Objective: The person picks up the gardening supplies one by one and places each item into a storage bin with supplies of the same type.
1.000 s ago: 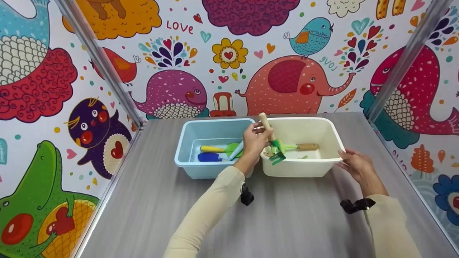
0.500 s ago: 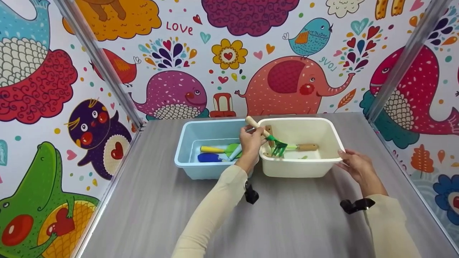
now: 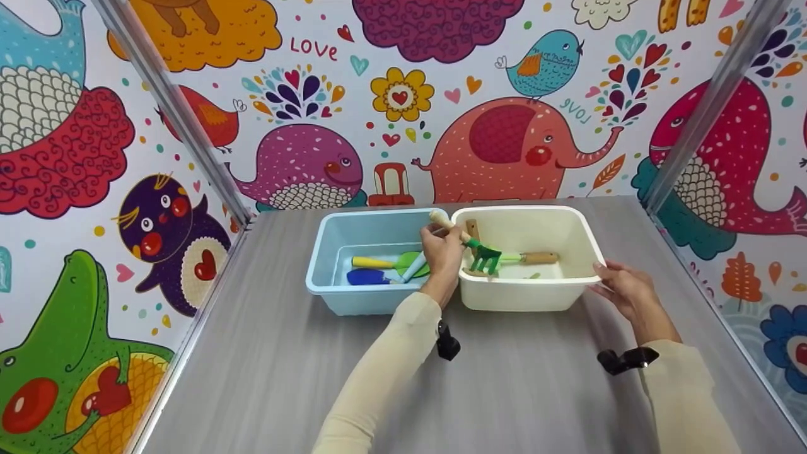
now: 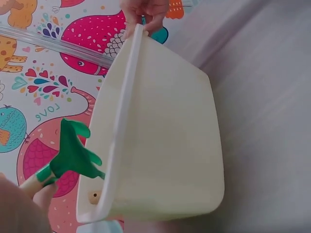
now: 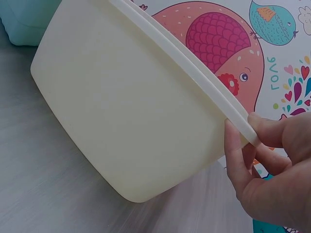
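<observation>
In the head view my left hand [image 3: 443, 255] grips a small garden rake with green tines [image 3: 485, 258] by its pale wooden handle, over the adjoining rims of two tubs. The handle end points up to the left, and the tines hang over the left part of the cream tub [image 3: 523, 295]. Seen from the left wrist, the green rake head [image 4: 73, 153] overlaps the tub's rim. My right hand [image 3: 627, 291] pinches the cream tub's right front corner, with thumb and fingers about the rim [image 5: 243, 127] in the right wrist view.
Left of the cream tub stands a light blue tub [image 3: 362, 302], holding a yellow-handled green tool [image 3: 372, 263] and a blue-bladed tool [image 3: 367, 276]. Inside the cream tub lie a wooden-handled tool [image 3: 540, 258] and another wooden handle [image 3: 471, 228]. A patterned wall [image 3: 403, 145] rises behind.
The rake has tilted from nearly upright to a slant, its tines swinging up from the cream tub's front rim to inside its outline. My left hand shifted slightly; the right stayed at the corner.
</observation>
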The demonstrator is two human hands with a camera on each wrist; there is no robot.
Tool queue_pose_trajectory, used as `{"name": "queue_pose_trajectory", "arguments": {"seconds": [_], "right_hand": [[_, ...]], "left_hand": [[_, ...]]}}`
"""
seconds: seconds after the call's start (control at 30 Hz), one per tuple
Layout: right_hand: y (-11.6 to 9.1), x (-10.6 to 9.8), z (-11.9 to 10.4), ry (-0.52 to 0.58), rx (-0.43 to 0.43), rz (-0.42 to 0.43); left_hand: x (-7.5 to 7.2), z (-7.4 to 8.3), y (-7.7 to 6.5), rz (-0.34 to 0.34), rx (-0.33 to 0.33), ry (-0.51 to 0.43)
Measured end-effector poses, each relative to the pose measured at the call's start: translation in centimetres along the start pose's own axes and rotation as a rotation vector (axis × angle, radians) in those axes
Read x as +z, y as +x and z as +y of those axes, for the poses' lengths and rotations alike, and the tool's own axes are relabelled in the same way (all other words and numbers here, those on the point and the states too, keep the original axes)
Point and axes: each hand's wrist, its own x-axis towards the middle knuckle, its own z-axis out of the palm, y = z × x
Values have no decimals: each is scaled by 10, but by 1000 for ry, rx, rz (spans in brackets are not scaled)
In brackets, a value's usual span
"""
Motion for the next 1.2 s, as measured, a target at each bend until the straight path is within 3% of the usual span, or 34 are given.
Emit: {"name": "queue_pose_trajectory", "arguments": {"seconds": [0.2,0.43,0.8,1.2], "right_hand": [[0,0,-1,-4,6,9],[1,-1,-2,-12,4,3],[2,0,0,-13,-11,2],[0,0,1,26,-16,-1]], "left_hand": [[-1,-1,2,28,54,85],[-1,-6,3,0,63,144],[0,-16,-5,-85,265,335],[4,-23,-13,-137,282,428]]}}
